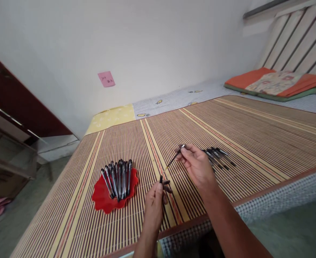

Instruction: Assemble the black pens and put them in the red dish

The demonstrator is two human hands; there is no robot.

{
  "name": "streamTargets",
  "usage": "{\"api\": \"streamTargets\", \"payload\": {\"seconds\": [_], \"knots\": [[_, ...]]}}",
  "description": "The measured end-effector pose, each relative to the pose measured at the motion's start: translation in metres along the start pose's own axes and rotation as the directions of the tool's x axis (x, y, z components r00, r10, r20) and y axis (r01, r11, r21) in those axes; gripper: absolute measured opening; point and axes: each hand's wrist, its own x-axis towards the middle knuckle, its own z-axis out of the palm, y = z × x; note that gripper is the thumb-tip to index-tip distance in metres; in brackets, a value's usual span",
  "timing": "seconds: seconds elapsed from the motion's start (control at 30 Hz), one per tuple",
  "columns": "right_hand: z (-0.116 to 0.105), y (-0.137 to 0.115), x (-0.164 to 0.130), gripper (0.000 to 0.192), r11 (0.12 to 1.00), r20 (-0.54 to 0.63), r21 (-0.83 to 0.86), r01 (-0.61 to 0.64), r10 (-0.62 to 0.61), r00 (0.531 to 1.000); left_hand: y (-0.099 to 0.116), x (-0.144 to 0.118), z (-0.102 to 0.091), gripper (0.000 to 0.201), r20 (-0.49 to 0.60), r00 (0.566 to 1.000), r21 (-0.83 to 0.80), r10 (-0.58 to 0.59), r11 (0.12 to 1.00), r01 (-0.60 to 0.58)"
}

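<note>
I'm mid-assembly: my right hand (197, 165) pinches the refill (173, 160), my left hand (154, 202) pinches the cap (161, 178); next needs careful alignment.

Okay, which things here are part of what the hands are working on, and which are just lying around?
In use: pen held by right hand; cap in left hand; pens in red dish; loose pens on mat.
Lying about: folded cushions; pink note.

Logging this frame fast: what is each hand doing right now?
Left hand: closed on a small black pen cap.
Right hand: closed, holding a pen by its top end.
</note>
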Motion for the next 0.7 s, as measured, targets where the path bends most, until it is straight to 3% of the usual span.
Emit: {"api": "streamTargets", "payload": {"seconds": [0.37, 0.7], "knots": [[0.0012, -0.0014, -0.0006, 0.024, 0.999, 0.047, -0.009, -0.034, 0.034, 0.998, -0.0067, 0.0023, -0.0035, 0.047, 0.048, 0.998, 0.095, 0.041, 0.994, -0.046], [-0.0003, -0.0049, -0.0007, 0.022, 0.991, 0.073, -0.132, 0.031, -0.021, 0.997, -0.0075, 0.0027, -0.0037, 0.044, 0.05, 0.997, 0.126, 0.056, 0.99, -0.062]]}}
